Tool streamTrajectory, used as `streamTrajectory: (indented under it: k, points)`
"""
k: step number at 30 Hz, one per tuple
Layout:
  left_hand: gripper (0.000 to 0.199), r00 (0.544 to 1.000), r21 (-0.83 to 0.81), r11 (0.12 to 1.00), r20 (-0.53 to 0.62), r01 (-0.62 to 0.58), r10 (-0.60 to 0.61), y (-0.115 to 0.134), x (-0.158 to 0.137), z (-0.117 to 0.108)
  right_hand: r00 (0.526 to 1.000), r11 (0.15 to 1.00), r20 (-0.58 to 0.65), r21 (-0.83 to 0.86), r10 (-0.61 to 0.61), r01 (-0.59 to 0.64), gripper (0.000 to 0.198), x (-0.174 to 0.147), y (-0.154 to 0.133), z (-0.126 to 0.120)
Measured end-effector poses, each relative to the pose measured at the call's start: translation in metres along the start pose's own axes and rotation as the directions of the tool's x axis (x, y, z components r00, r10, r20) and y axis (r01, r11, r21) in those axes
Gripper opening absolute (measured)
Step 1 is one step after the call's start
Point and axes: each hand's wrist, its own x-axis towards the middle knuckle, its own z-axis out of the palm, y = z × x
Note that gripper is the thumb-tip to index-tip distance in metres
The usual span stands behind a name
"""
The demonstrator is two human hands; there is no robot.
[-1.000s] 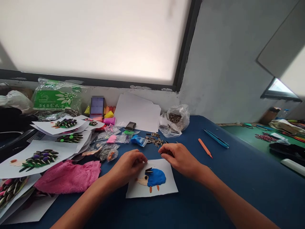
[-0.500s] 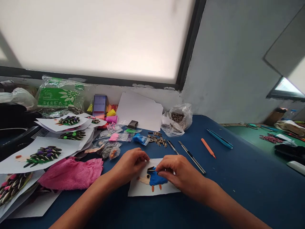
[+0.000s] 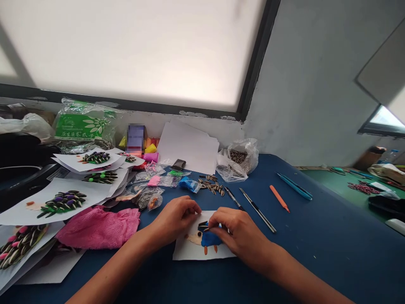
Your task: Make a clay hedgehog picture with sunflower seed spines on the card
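A small white paper card (image 3: pixel 186 252) lies before me with a clay hedgehog (image 3: pixel 207 240) on it: blue body, pale snout, black eye, orange legs. Dark striped sunflower seeds (image 3: pixel 202 226) stick up near the top of the blue clay, by the head. My right hand (image 3: pixel 240 230) pinches a seed between thumb and forefinger against the blue clay, covering the body's right side. Over the card's upper left corner, my left hand (image 3: pixel 180 215) rests with curled, closed fingers; whatever is between them is hidden.
Loose seeds (image 3: pixel 212 185), a pen (image 3: pixel 233 197), a metal craft knife (image 3: pixel 257 210), an orange marker (image 3: pixel 279 198) and blue tweezers (image 3: pixel 294 185) lie beyond the hands. At left are finished seed pictures (image 3: pixel 19 207), a pink cloth (image 3: pixel 101 230) and clay packets (image 3: pixel 189 184). A seed bag (image 3: pixel 251 154) stands behind.
The view has shifted slightly, so everything sits a little further right. My right fingers have edged slightly toward the hedgehog's head at the clay's top; my left hand keeps its place on the card.
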Motion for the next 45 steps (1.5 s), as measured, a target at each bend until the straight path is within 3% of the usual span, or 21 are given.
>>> streamTrajectory:
  k: [31, 45]
  points:
    - [0.020, 0.999, -0.025, 1.000, 0.051, 0.006, -0.005, 0.0032, -0.0020, -0.0023, 0.997, 0.981, 0.029, -0.185, 0.065, -0.059, 0.009, 0.0010, -0.0006, 0.0086]
    - [0.023, 0.997, -0.031, 0.999, 0.069, 0.031, -0.029, 0.0068, -0.0020, -0.0044, 0.994, 0.982, 0.061, -0.169, 0.089, -0.078, 0.008, 0.0039, -0.0054, 0.0029]
